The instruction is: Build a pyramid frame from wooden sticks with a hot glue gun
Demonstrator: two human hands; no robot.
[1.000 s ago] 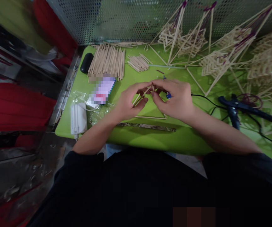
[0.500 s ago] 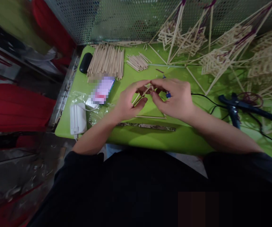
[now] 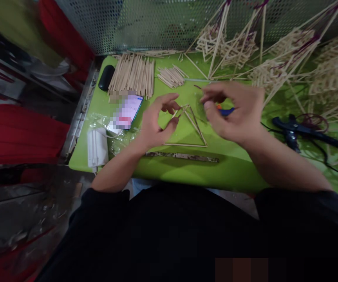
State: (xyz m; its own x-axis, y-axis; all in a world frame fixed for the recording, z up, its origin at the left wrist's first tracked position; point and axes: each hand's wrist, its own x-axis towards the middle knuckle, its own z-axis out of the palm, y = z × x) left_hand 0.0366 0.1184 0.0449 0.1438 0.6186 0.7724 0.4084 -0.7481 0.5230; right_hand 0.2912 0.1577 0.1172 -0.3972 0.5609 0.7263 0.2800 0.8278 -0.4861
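Observation:
Three thin wooden sticks form a triangle frame (image 3: 198,131) on the green table, its tip pointing away from me. My left hand (image 3: 159,119) is at the triangle's left side, thumb and curled fingers apart. A stick passes by its fingertips; whether they touch it I cannot tell. My right hand (image 3: 233,111) hovers to the right of the tip, fingers curved, with no held thing visible. Beneath it shows a blue tool (image 3: 226,112) with an orange part, mostly hidden by the hand. A flat, mottled strip (image 3: 183,156) lies in front of the triangle.
Behind are a large stick pile (image 3: 133,74) and a smaller one (image 3: 171,76). A phone (image 3: 130,111), white power adapter (image 3: 97,147) and black case (image 3: 106,77) lie left. Dark cutters (image 3: 292,127) lie right, near stick structures (image 3: 268,76). A perforated metal panel (image 3: 145,25) borders the back.
My right hand has moved right, away from the triangle's tip, uncovering it. My left hand has shifted slightly left and its fingers have parted. The triangle stays in about the same place.

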